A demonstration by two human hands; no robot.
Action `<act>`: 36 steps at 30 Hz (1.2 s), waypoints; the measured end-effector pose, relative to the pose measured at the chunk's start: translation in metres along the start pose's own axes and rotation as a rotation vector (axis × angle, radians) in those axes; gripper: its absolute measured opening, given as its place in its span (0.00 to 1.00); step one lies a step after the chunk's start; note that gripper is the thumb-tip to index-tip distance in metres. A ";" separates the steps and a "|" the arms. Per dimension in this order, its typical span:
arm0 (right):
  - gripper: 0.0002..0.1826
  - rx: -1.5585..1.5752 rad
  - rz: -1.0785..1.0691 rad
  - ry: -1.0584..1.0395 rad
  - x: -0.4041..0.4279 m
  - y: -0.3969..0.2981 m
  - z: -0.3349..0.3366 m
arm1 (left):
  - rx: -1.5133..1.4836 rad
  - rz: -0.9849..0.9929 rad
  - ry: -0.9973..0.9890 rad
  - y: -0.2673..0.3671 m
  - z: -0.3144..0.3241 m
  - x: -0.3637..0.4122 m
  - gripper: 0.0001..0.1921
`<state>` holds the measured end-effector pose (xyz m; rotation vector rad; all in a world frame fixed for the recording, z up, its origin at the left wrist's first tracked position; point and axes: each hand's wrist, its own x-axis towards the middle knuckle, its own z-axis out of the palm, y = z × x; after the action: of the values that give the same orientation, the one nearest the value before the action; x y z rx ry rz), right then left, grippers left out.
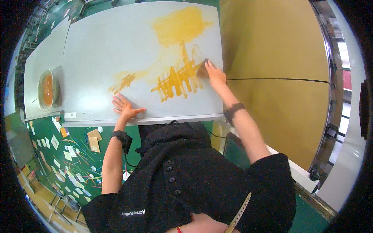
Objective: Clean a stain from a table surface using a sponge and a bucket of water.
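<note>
On the white tabletop [96, 52] lie yellow-brown smears: a broad patch [180, 26] at the far right, thick streaks [174, 83] nearer me and a small smear [125, 83] left of them. My right hand [215, 76] presses a dark brown cloth or pad [203, 69], its exact kind unclear, to the tabletop at the right end of the streaks. My left hand [126, 107] rests flat with spread fingers just below the small smear, holding nothing. Off to the left stands a pale bowl [56, 90] of orange-brown liquid [47, 89].
A yellowish-brown panelled surface [274, 52] adjoins the table's right side. Papers, cardboard pieces [93, 142] and many thin coloured sticks lie scattered on the green floor [132, 145] at lower left. Cables hang from the dark bands on both my forearms.
</note>
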<state>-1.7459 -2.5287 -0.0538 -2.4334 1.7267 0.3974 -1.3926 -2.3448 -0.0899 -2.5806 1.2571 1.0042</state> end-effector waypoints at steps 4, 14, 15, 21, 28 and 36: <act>0.24 -0.143 -0.015 -0.103 -0.003 0.023 -0.012 | -0.019 0.004 0.025 -0.003 0.002 -0.001 0.76; 0.31 -0.106 -0.110 -0.207 0.005 0.019 -0.030 | -0.041 0.019 0.060 -0.005 0.008 -0.001 0.77; 0.32 -0.101 -0.056 -0.131 0.014 0.024 -0.023 | -0.050 0.031 0.063 0.001 0.006 -0.001 0.77; 0.26 -0.048 -0.149 -0.097 0.005 0.023 -0.017 | -0.053 0.028 0.055 -0.002 0.002 -0.005 0.77; 0.35 -0.089 -0.044 -0.128 0.029 0.029 -0.015 | -0.058 0.071 0.037 0.003 -0.001 -0.003 0.76; 0.24 -0.194 0.014 -0.101 0.035 0.041 -0.019 | -0.048 0.073 0.023 0.001 0.003 0.003 0.76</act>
<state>-1.7712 -2.5794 -0.0436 -2.4816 1.7382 0.7081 -1.3936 -2.3468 -0.0936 -2.6069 1.3589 1.0326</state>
